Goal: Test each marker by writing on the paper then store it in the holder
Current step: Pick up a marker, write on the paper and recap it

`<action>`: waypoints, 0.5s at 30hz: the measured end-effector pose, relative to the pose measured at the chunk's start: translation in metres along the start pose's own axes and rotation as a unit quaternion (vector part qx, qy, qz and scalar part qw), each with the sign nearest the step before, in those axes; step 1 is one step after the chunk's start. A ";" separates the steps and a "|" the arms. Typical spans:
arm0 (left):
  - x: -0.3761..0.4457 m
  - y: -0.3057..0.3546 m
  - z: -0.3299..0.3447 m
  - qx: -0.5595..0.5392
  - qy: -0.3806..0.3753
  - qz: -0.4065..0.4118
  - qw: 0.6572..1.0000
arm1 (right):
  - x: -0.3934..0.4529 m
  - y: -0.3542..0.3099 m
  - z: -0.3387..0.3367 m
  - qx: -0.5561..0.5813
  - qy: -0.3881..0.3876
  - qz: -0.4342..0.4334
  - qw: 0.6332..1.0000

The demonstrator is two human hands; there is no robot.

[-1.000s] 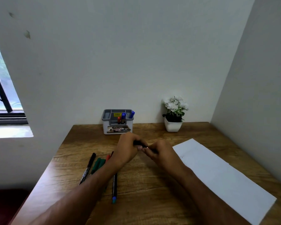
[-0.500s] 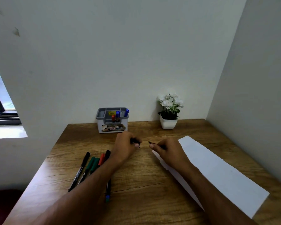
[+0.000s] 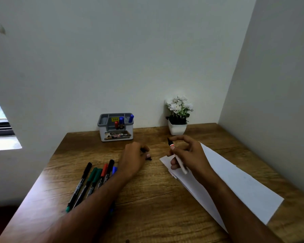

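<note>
Head view, the only one: your right hand [image 3: 188, 155] grips an uncapped marker [image 3: 178, 159], fingers wrapped round the pale barrel, black tip pointing up and away, held over the near-left corner of the paper [image 3: 235, 181]. The tip isn't on the sheet yet.

Your left hand [image 3: 135, 158] is clenched on something small and dark, likely the black cap [image 3: 144, 150], resting on the desk [image 3: 147, 199] just left of the paper.

Progress: the grey holder [image 3: 115, 127] at the back wall already has three markers standing in it, one red and two blue, so I'd count those as done. A row of loose markers [image 3: 95, 179] lies on the desk left of your left forearm: black, two green, red, another black, plus a blue one partly hidden; the exact count is unclear under the arm. The paper looks blank from here, any test marks too faint to see.

Left, by my read: write with this marker, cap it, store it, then work through the row.
</note>
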State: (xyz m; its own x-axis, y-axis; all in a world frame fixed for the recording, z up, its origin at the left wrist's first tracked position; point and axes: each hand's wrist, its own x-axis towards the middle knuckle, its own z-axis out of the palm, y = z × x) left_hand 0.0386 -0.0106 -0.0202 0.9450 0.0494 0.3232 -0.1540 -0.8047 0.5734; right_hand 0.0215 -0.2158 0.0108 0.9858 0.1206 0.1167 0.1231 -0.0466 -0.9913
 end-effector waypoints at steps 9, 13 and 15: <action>-0.030 0.063 0.015 -0.011 -0.069 0.102 0.992 | 0.007 -0.001 -0.048 0.319 0.022 -0.002 0.947; -0.040 0.076 0.029 0.032 -0.192 0.126 0.973 | 0.001 0.005 -0.066 0.185 0.107 -0.026 0.977; -0.041 0.071 0.036 0.059 -0.221 0.131 0.965 | -0.002 0.009 -0.071 0.090 0.138 -0.041 0.986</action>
State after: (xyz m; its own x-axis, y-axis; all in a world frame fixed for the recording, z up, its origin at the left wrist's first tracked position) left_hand -0.0013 -0.0911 -0.0194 0.9129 -0.4008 0.0771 -0.3946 -0.8185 0.4175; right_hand 0.0288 -0.2865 0.0058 0.9700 -0.1580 0.1845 0.2058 0.1310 -0.9698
